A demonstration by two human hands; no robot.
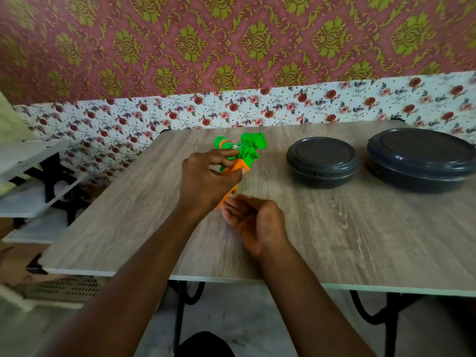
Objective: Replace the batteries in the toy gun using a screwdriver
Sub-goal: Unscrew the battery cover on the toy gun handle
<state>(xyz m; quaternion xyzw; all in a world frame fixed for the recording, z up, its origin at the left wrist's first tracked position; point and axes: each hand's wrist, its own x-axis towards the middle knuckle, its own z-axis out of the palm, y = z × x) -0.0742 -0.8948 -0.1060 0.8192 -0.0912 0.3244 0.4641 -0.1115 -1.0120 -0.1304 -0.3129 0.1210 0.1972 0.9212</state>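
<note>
plastic toy gun [243,153] over the wooden table [347,228]. left hand [206,180] grips its orange body; right hand [256,220] open, palm up, just beside. likely light, rigid, slick: hold the body.
</note>
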